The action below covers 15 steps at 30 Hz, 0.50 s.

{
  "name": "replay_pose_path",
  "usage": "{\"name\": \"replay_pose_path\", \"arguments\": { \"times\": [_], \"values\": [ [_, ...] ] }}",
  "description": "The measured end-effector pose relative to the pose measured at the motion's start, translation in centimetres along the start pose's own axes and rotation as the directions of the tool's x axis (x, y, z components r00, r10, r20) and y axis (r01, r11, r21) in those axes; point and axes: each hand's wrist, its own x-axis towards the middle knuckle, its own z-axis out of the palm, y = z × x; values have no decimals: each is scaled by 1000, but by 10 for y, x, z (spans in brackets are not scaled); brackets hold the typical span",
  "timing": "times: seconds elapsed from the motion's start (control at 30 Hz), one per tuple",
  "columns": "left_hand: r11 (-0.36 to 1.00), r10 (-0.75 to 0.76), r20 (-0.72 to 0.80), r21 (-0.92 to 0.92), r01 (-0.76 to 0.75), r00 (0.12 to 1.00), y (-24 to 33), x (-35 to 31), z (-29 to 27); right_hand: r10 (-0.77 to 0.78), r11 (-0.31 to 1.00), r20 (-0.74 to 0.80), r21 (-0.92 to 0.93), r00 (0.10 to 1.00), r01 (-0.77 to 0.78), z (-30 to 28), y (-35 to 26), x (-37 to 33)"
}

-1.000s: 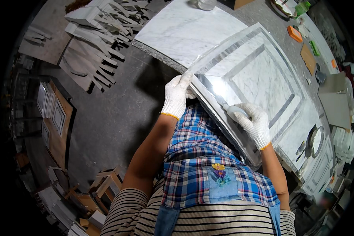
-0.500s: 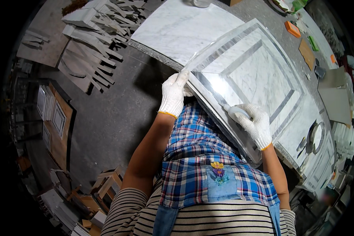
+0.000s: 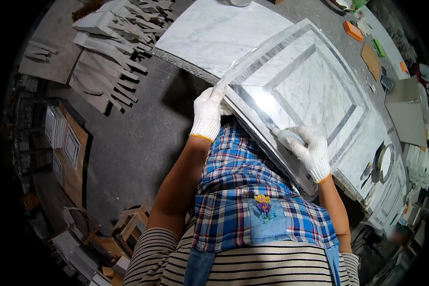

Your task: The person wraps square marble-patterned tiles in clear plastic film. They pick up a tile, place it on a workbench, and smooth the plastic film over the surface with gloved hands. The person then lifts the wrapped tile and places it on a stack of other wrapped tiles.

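My left hand (image 3: 207,112), in a white knit glove, is closed on the near left corner of a marble panel (image 3: 314,88) with grey inlaid bands and a clear, glossy sheet over it. The thumb lies on top and the fingers go under the edge. In my right hand (image 3: 313,151), gloved alike, is a small translucent squeeze bottle (image 3: 287,136), its nozzle pointing at the sheet close to the near edge. I cannot tell whether the nozzle touches or whether anything comes out. The panel leans over my plaid apron (image 3: 252,176).
A white marble slab (image 3: 224,35) lies under the panel's far side. To the right are a roll of tape (image 3: 382,163), an orange box (image 3: 352,31) and a brown card piece (image 3: 371,61). Stone strips (image 3: 124,52) are heaped at far left, near a wooden board with framed tiles (image 3: 71,148).
Both hands keep their grips. The bottle's nozzle has shifted very slightly along the near edge, toward my right. The whole view has moved a little.
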Motion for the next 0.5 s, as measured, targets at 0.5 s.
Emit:
{"name": "replay_pose_path", "arguments": {
  "times": [0.5],
  "values": [
    [1000,21,7,15,-21,1000,-3,3,-3,-4,1000,-18,-18,1000,4,-2,10,-12]
  ]
}}
